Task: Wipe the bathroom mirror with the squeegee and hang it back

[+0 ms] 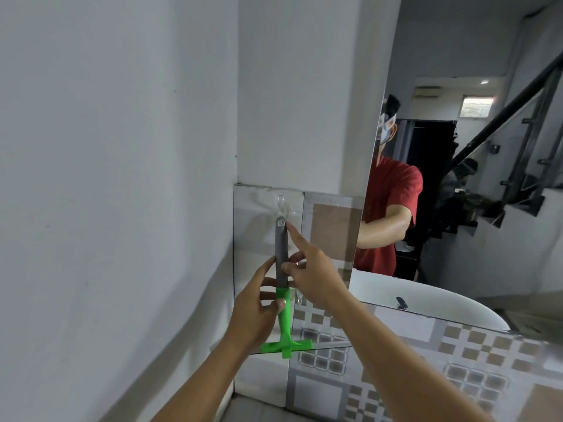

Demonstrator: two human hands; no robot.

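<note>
The squeegee has a grey handle and a green neck and blade, and hangs upright with the blade at the bottom. Its top hole sits at a clear plastic hook stuck on the glossy wall tile. My left hand grips the green neck from the left. My right hand pinches the grey handle with thumb and middle fingers, its index finger stretched up to touch the handle's top end. The mirror fills the right side and reflects a person in a red shirt.
A white painted wall stands to the left, meeting the tiled wall in a corner. Patterned brown and white tiles run below the mirror. A white basin shows in the mirror's reflection.
</note>
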